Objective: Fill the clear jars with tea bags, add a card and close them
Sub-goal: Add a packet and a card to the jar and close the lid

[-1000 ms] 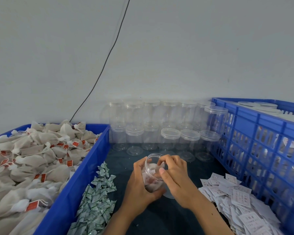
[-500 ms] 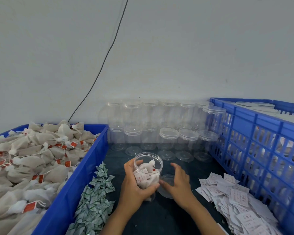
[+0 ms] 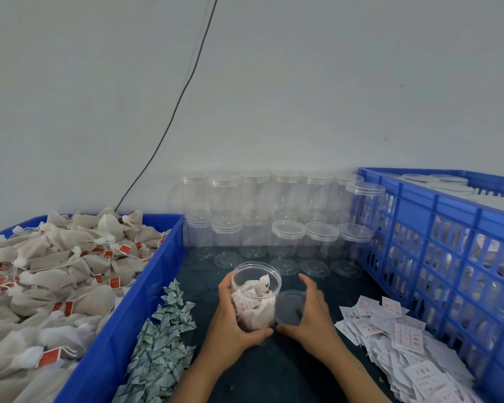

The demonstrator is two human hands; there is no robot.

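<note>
Jar (image 3: 256,298) upright and uncapped on dark mat (image 3: 274,370), centre front, gripped by left hand (image 3: 230,324) with fingers curled round its left side and thumb across its lower front. Holds white tea bags (image 3: 258,286) and a card (image 3: 243,304) with red print pressed against the near wall. Lid (image 3: 290,311) clear, flat on mat just right of jar, touching or nearly touching its base. Right hand (image 3: 312,318) cupped over lid, fingers curved along its far rim, thumb at near edge by jar's foot; firm grasp or mere touch cannot be told.

Left crate (image 3: 146,289) blue, solid-walled, heaped with grey-white tea bags bearing red tags (image 3: 56,274). Green-and-white sachets (image 3: 163,341) strewn in a strip between that crate and left forearm. Loose white cards (image 3: 405,338) with red print piled on mat to the right, reaching to slatted blue right crate (image 3: 437,242). More lidded containers inside right crate, contents blurred. Empty capped jars (image 3: 285,222) stacked two high in rows behind, against pale wall (image 3: 303,82), between both crates. Thin black cable (image 3: 184,94) slanting down wall toward left crate's back corner.
</note>
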